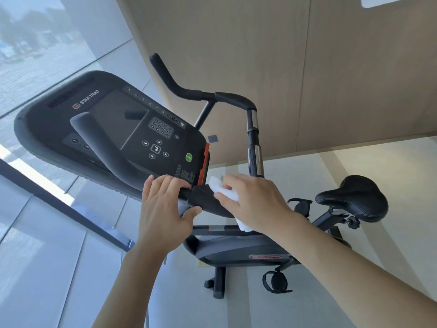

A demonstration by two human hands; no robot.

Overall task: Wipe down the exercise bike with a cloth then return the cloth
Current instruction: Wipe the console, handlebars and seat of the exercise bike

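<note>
Head view: saddle behind cloth-holding right hand.

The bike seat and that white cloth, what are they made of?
The seat looks like black padded vinyl or leather: smooth, faintly shiny, with a stitched seam. The white cloth under the right hand looks like soft fabric or paper, crumpled and matte.
</note>
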